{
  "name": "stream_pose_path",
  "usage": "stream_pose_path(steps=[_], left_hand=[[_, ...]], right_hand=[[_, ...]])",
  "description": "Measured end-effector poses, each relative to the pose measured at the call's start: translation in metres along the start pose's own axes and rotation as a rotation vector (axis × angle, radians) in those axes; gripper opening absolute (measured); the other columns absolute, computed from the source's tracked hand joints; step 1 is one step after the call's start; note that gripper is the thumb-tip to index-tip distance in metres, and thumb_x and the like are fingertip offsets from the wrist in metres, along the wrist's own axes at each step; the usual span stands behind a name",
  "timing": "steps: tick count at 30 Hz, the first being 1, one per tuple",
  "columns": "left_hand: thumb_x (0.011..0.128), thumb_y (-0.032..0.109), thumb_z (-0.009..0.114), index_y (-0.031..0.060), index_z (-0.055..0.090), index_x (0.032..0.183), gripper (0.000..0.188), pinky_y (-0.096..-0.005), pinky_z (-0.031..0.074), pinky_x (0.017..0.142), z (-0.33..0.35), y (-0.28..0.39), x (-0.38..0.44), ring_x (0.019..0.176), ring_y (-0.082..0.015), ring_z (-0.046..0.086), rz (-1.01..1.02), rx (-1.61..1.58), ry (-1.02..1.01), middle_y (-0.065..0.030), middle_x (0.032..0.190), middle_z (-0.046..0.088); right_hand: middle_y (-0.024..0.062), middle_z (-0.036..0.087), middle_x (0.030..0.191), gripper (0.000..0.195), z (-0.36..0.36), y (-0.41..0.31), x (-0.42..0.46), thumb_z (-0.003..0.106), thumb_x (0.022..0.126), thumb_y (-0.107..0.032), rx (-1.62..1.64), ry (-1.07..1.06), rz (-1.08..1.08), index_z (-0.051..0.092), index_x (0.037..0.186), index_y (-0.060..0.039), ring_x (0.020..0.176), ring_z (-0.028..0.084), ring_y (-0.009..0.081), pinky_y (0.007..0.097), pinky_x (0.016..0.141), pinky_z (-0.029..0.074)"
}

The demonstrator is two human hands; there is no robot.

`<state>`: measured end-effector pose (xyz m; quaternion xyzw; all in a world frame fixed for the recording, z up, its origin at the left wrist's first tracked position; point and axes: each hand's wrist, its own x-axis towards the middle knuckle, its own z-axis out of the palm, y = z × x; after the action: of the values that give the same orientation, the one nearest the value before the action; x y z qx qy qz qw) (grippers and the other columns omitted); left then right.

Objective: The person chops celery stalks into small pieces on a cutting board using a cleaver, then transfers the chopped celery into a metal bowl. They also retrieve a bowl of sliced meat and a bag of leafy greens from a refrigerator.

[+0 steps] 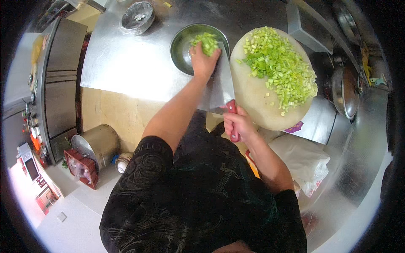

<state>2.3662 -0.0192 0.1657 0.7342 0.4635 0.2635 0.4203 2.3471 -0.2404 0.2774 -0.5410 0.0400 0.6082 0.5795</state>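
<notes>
My right hand point(240, 123) grips the red handle of a cleaver point(225, 85), whose wide blade extends up to the rim of a round metal bowl point(180, 53). Over that bowl, my left hand point(204, 63) clasps a handful of chopped green vegetable point(205, 43), probably celery, beside the blade's far end. The handful is slightly blurred, and how much lies in the bowl beneath it is hidden. Right of the cleaver, a round pale cutting board point(246, 95) bears a large heap of chopped celery point(278, 66), with small loose bits near its lower edge.
A plastic-lined bowl point(137, 19) stands on the steel table point(133, 63). A white plastic bin point(307, 31) is at the back right, a lidded pan point(346, 91) at the far right. Below the board lies a white bag point(294, 155). A large metal pot point(98, 142) sits at lower left.
</notes>
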Motion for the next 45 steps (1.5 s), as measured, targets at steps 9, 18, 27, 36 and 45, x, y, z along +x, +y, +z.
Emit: stream_pose_path(steps=[9,18,27,36,45], left_hand=[[0.087,0.018,0.059,0.0147,0.071,0.105,0.021,-0.0469,0.044,0.094,-0.012,-0.064,0.074,0.088,-0.0369,0.065,0.492,0.432,0.057,-0.0195,0.095,0.068],[0.087,0.024,0.063,0.0047,0.064,0.114,0.033,-0.0452,0.046,0.094,0.013,0.047,0.061,0.100,-0.0376,0.061,0.682,0.235,-0.171,-0.0195,0.108,0.066],[0.088,0.045,0.064,-0.0009,0.047,0.136,0.068,-0.0414,0.035,0.110,0.094,0.104,-0.017,0.131,-0.0384,0.042,0.716,0.202,-0.476,-0.0254,0.141,0.043],[0.066,0.048,0.083,0.0023,0.037,0.141,0.099,-0.0445,0.034,0.111,0.089,0.121,-0.129,0.134,-0.0440,0.033,0.695,0.097,-0.482,-0.0311,0.146,0.029],[0.063,0.040,0.086,0.0063,0.040,0.141,0.096,-0.0446,0.038,0.108,0.082,0.123,-0.151,0.132,-0.0438,0.038,0.723,0.191,-0.313,-0.0307,0.146,0.029]], right_hand=[[0.0018,0.042,0.057,0.029,-0.080,0.025,-0.132,0.058,0.087,-0.006,0.238,0.037,-0.176,0.049,0.113,-0.0015,0.042,0.043,0.0122,0.0277,0.039,0.038],[-0.0019,0.033,0.055,0.015,-0.156,0.106,-0.211,0.060,0.088,-0.011,0.529,0.349,-0.383,0.046,0.094,-0.0122,0.040,0.036,0.0112,0.0261,0.035,0.032],[-0.0020,0.032,0.058,0.015,-0.193,0.160,-0.175,0.055,0.093,-0.012,0.675,0.341,-0.293,0.043,0.101,-0.0153,0.045,0.037,0.0115,0.0276,0.040,0.032],[-0.0014,0.040,0.059,0.021,-0.143,0.112,-0.086,0.056,0.089,-0.006,0.521,0.215,-0.225,0.041,0.101,-0.0147,0.046,0.043,0.0128,0.0291,0.041,0.038],[-0.0001,0.040,0.053,0.014,-0.136,0.092,-0.054,0.054,0.089,-0.005,0.347,0.026,-0.232,0.041,0.090,-0.0098,0.040,0.039,0.0124,0.0293,0.036,0.033]])
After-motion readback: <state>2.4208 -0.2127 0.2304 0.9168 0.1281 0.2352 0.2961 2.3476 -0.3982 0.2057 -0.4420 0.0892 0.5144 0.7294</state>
